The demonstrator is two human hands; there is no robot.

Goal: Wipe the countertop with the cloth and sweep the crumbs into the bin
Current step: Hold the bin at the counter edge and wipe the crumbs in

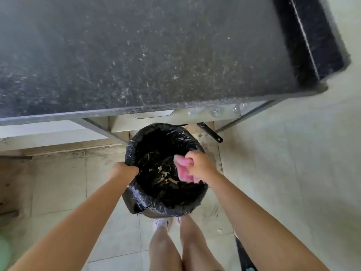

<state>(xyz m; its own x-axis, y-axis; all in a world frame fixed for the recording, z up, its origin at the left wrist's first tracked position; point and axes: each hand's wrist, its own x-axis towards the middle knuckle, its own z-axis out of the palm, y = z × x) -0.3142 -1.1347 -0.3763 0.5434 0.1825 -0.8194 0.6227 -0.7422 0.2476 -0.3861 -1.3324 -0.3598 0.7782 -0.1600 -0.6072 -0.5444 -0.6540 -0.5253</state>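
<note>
- Head view: the left hand (125,170) grips the rim of the bin (166,204), lined with a black bag.
- The right hand (199,165) clutches the pink cloth (182,170) over the bin's opening, crumbs (166,173) inside.
- The speckled dark table (136,55) lies beyond; no writing is readable.

Left hand (123,170) grips bin (166,204) rim; right hand (199,165) holds pink cloth (182,170) over it.

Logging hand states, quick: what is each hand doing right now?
Left hand: grips the rim of the bin.
Right hand: holds the pink cloth bunched over the bin's opening.
</note>
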